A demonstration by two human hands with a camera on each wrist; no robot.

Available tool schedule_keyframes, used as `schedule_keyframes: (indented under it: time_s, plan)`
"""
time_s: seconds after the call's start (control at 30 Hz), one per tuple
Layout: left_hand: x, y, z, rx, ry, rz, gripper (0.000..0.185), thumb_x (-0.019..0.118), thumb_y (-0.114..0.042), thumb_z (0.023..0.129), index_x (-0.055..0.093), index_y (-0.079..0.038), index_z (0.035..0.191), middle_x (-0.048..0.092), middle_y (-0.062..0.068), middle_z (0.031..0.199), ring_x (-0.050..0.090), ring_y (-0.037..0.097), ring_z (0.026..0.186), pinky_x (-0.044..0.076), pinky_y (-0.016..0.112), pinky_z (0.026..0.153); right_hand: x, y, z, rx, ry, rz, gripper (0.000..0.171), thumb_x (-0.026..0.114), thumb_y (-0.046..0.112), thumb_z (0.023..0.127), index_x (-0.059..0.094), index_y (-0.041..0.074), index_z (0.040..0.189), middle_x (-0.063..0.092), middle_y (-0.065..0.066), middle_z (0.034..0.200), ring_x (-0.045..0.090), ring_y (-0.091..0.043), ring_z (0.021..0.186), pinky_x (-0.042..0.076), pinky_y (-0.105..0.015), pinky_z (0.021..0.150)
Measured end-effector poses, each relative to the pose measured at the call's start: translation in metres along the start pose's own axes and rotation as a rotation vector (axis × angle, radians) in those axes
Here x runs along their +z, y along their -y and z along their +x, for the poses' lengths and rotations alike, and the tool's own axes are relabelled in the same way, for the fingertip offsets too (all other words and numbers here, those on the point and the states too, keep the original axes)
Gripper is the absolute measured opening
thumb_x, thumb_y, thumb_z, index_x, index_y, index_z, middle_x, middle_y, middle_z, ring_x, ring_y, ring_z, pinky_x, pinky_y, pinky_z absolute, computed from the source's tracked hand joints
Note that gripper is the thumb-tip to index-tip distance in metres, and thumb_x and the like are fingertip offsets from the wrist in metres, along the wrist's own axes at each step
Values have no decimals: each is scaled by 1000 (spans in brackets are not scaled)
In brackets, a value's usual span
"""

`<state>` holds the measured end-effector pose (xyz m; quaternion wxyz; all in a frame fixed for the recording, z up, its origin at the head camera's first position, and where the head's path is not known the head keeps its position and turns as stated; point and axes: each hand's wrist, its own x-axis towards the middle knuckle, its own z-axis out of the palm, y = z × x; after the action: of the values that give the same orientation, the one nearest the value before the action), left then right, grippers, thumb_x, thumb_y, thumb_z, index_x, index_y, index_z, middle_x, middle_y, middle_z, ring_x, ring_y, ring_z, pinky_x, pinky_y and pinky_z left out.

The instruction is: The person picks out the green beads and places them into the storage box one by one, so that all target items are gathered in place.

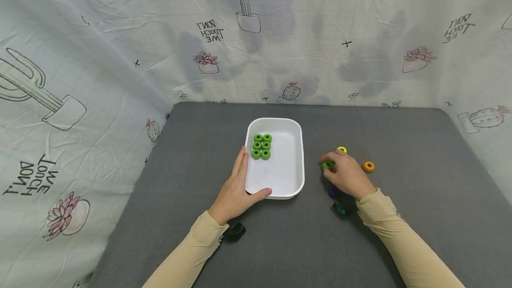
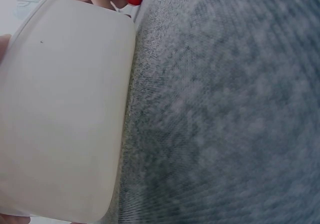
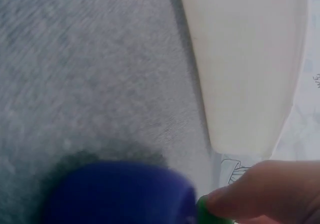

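A green ring [image 1: 327, 166] sits on the grey mat, pinched in the right hand [image 1: 349, 175] beside the white tray [image 1: 294, 177]. Six green rings [image 1: 262, 146] are already grouped in the tray; yellow [image 1: 342, 149], orange [image 1: 368, 166] and blue [image 1: 332, 192] ones remain outside. The left hand [image 1: 236, 190] grips the tray's rim. The backdrop curtain [image 1: 210, 30] reads "DON'T TOUCH ME", mirrored

1. A grey fabric-covered table [image 1: 420, 217] fills the foreground.
2. A pale cloth backdrop [image 1: 100, 57] printed with cacti, potted flowers and mirrored lettering hangs behind and beside the table's edges.
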<state>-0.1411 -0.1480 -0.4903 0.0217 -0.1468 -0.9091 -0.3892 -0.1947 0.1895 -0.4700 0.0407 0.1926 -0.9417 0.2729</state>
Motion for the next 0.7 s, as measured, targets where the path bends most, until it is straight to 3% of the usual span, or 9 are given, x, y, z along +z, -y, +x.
schedule_keyframes:
  time_s: [0.27, 0.7]
  plan:
    - [0, 0, 0, 3, -2, -1, 120, 75, -64, 87, 9, -6, 168, -1, 0, 177, 35, 33, 154, 44, 59, 110, -4, 8, 2, -7, -30, 50, 23, 73, 2, 88, 74, 2, 111, 63, -9, 94, 56, -14, 72, 45, -31, 66]
    - [0, 0, -1, 6, -3, 9, 119, 75, -64, 87, 9, -5, 168, 0, 3, 177, 34, 32, 154, 44, 59, 110, -12, 25, 7, -14, -34, 113, 27, 72, 8, 93, 73, 4, 121, 66, -9, 109, 65, -22, 88, 51, -41, 76]
